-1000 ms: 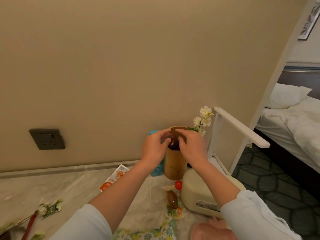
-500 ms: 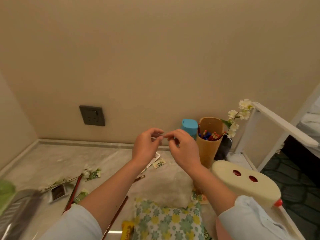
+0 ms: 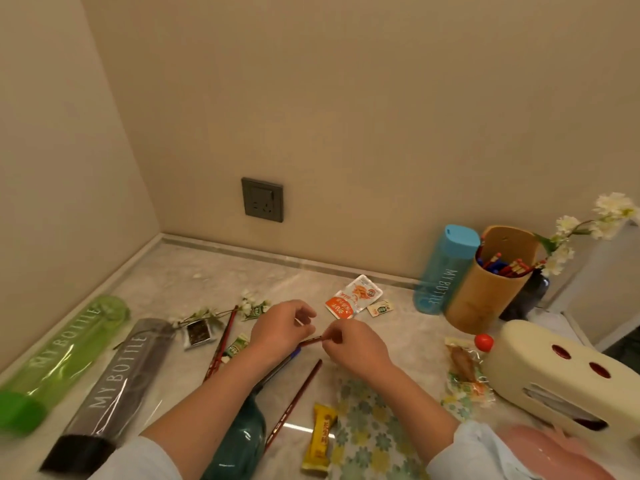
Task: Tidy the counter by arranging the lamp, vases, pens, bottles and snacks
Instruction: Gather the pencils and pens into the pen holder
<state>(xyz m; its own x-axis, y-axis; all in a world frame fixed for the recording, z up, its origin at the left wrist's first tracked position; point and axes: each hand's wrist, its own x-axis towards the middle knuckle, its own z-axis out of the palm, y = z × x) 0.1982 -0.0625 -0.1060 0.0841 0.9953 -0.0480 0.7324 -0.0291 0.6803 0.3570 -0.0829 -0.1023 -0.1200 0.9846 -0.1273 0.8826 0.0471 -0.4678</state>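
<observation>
**Both hands pinch a thin red pen at frame centre**

The left hand (image 3: 277, 332) and right hand (image 3: 356, 346) meet over the glossy marble counter (image 3: 194, 271). Their curled fingertips grip opposite ends of a slim red pen (image 3: 311, 341). At right, a cylindrical bamboo holder (image 3: 485, 299) packed with pens stands touching a translucent blue bottle (image 3: 440, 271). At lower left, a green bottle (image 3: 62, 351) and a smoky grey bottle (image 3: 114, 386) lie side by side. A rounded cream lamp (image 3: 554, 372) sits at lower right.

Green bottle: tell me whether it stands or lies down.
Lying down: the green bottle rests lengthwise on the counter, beside the grey bottle.
</observation>
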